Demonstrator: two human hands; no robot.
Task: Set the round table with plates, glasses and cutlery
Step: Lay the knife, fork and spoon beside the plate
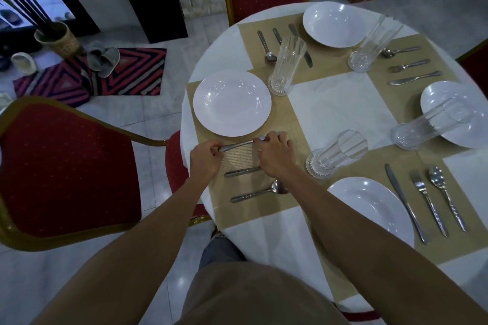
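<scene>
Closest to you on this setting lies the spoon (260, 192), flat on the tan placemat (281, 116). Just beyond it is a second steel handle (241, 172), whose head is covered by your wrist.

Past those, both hands are on one piece, the knife (237, 144). Its working end sits under your right hand, so take "knife" as my best reading. Your left hand (206, 157) has its fingers curled in a pinch on the handle end. Your right hand (274, 154) is curled over the other end, fingertips down on it. The knife lies across the placemat just this side of the white plate (231, 103), close to its rim but apparently not touching.

It should handle as a stiff, fairly light bar of polished steel. It will not flex, but the smooth finish can slip, and a nudge at one end will swing the whole piece. Holding both ends, as you do, gives the best control of its angle. The woven placemat should grip it once you set it flat.

Mind the plate rim beside it, which would likely chip or clatter if struck. Farther off on the counter (330, 103), the tall ribbed glass (284, 66) looks top-heavy and fragile, so keep your elbows low.
</scene>
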